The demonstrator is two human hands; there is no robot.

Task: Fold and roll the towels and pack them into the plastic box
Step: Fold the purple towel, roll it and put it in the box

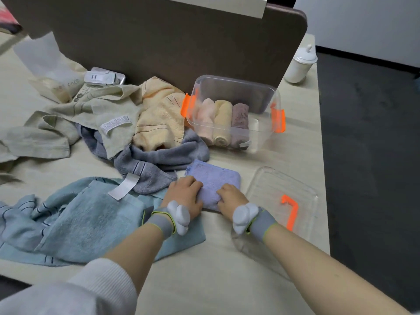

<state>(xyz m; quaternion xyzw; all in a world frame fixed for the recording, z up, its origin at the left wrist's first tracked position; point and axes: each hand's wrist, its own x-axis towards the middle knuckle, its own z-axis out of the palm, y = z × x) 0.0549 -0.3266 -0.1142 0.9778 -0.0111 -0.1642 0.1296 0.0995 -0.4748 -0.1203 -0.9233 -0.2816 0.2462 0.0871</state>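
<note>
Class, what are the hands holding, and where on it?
Both the left hand and the right hand grip the lavender towel at its near, rolled edge.

I note office setting: pale laminate desk (227, 280), brown felt partition screen (181, 42) at its rear edge, dark carpet floor (368, 133), plain white wall (363, 19) with dark skirting.

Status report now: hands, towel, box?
Left hand and right hand grip the lavender towel, rolling. Plastic box holds three rolls. Lid lies beside.
</note>
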